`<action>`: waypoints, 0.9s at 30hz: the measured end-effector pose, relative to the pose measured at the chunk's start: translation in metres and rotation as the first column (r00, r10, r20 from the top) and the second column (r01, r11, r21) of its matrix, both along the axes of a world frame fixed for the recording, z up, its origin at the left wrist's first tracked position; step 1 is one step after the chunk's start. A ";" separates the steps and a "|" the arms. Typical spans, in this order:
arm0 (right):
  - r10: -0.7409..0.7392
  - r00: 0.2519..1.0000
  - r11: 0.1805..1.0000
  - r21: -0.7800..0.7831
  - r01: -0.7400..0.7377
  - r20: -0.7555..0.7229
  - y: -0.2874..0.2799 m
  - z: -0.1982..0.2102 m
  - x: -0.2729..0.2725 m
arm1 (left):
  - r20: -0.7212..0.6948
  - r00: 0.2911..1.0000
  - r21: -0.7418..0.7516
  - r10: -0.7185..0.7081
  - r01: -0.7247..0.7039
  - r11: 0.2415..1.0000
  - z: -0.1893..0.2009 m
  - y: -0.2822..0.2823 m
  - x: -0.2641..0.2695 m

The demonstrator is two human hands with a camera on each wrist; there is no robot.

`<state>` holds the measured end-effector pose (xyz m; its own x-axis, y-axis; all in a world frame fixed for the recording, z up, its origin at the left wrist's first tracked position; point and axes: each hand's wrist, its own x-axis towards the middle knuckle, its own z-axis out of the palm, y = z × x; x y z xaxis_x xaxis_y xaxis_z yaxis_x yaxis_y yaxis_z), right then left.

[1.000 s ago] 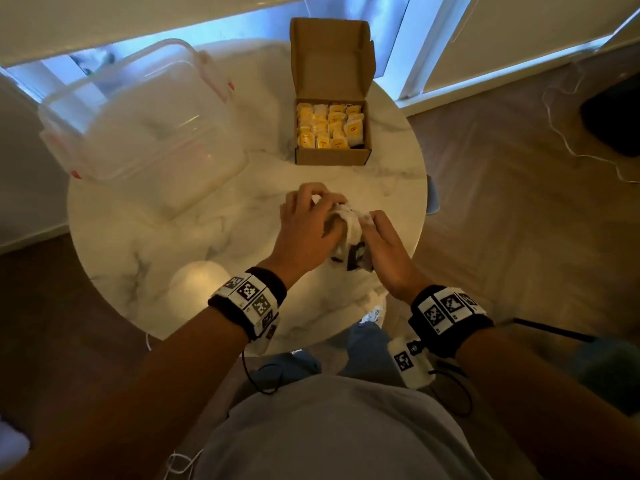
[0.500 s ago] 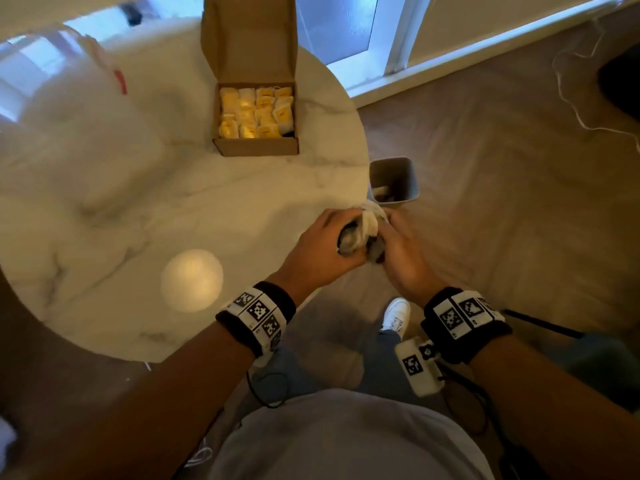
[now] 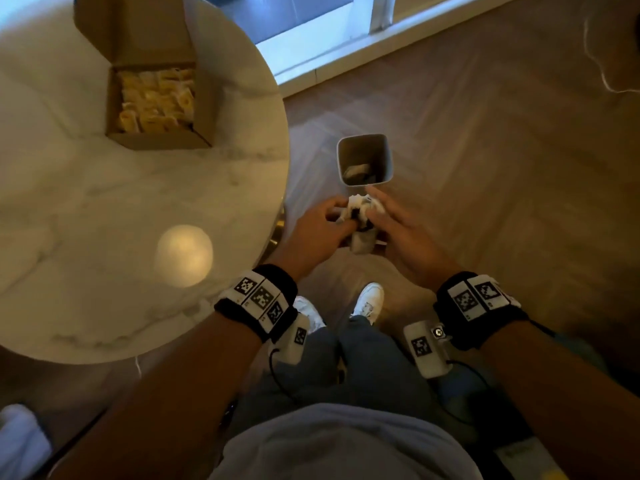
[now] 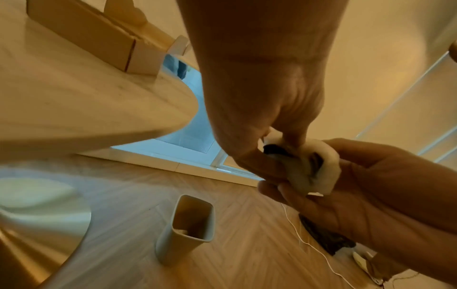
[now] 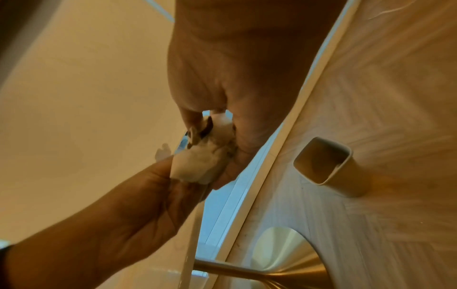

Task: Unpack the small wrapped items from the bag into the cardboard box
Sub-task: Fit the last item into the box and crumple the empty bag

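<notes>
A crumpled white bag (image 3: 362,211) with dark print sits bunched between both hands, off the table's right edge and above the floor. My left hand (image 3: 322,223) pinches its left side and my right hand (image 3: 398,223) grips its right side. The wrist views show the bag (image 4: 311,170) (image 5: 205,162) squeezed small by curled fingers; what it holds is hidden. The open cardboard box (image 3: 156,140) stands at the table's far side, lid up, packed with several yellow wrapped items (image 3: 156,98).
A small grey bin (image 3: 388,157) with scraps inside stands on the wooden floor just beyond the hands. The round marble table (image 3: 104,202) lies to the left, with a bright light spot on it. My white shoes (image 3: 369,301) are below the hands.
Both hands carried the crumpled bag rightward, from above the table's front edge to beyond it, close to the bin. The view swung right with them.
</notes>
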<state>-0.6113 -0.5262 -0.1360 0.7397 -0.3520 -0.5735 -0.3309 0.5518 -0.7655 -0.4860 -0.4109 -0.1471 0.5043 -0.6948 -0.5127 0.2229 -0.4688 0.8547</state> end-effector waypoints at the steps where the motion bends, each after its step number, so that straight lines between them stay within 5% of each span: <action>1: -0.009 1.000 1.000 0.003 0.009 0.005 -0.006 -0.004 -0.002 | 0.001 1.000 0.029 0.005 -0.005 1.000 -0.004 -0.006 -0.001; 6: 0.044 0.999 0.969 -0.243 -0.050 -0.031 -0.032 -0.028 -0.007 | 0.216 0.975 0.178 -0.053 0.014 0.984 -0.035 -0.031 0.011; 12: 0.085 0.975 0.834 -0.520 -0.181 -0.204 -0.093 -0.088 0.019 | 0.284 0.926 0.240 -0.250 0.184 0.953 -0.087 -0.064 0.024; 15: 0.052 0.964 0.763 -0.613 -0.207 -0.260 -0.134 -0.136 0.044 | 0.306 0.859 0.384 -0.410 0.283 0.879 -0.129 -0.079 0.029; 20: 0.080 0.937 0.659 -0.687 -0.306 -0.341 -0.195 -0.233 0.089 | 0.233 0.840 0.465 -0.489 0.346 0.815 -0.201 -0.088 0.022; 27: 0.124 0.912 0.679 -0.636 -0.366 -0.392 -0.239 -0.376 0.143 | -0.032 0.914 0.497 -0.405 0.366 0.787 -0.293 -0.078 -0.027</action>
<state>-0.4681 -0.7655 -0.5123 0.6961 -0.5619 -0.4470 -0.6466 -0.2200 -0.7304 -0.5135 -0.4894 -0.4399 0.2965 -0.5127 -0.8058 -0.1189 -0.8569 0.5015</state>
